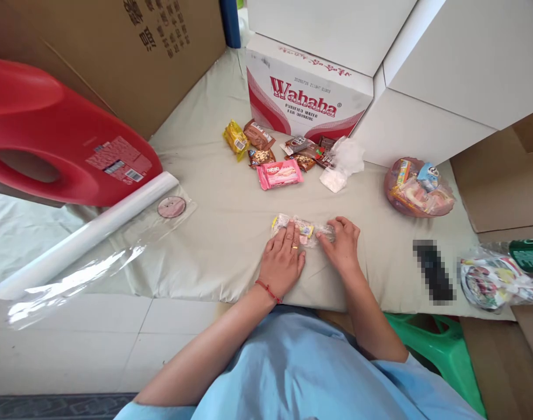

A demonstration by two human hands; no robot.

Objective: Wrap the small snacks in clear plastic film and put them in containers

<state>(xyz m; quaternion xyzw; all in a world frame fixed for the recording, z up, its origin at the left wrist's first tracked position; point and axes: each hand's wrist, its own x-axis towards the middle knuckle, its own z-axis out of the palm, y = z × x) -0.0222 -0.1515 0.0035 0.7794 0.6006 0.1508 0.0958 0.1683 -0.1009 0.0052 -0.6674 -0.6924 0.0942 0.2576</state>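
Observation:
On the cloth-covered table, a small candy packet (307,230) with yellow and pink print lies wrapped in clear plastic film. My left hand (282,256) rests flat across its left part, fingers stretched out, pressing on it. At the packet's right end, my right hand (342,245) has its thumb and curled fingers around the crumpled plastic film (325,232). Part of the packet is hidden under my left fingers. Just beyond it lies a pink nabati wafer pack (279,174).
Several wrapped snacks (260,135) and a crumpled white bag (347,156) lie before the Wahaha box (310,93). A bowl of snacks (397,201) stands right. At left are a roll of plastic film (95,230) and a red jug (73,122). A blurred dark object (433,271) lies right.

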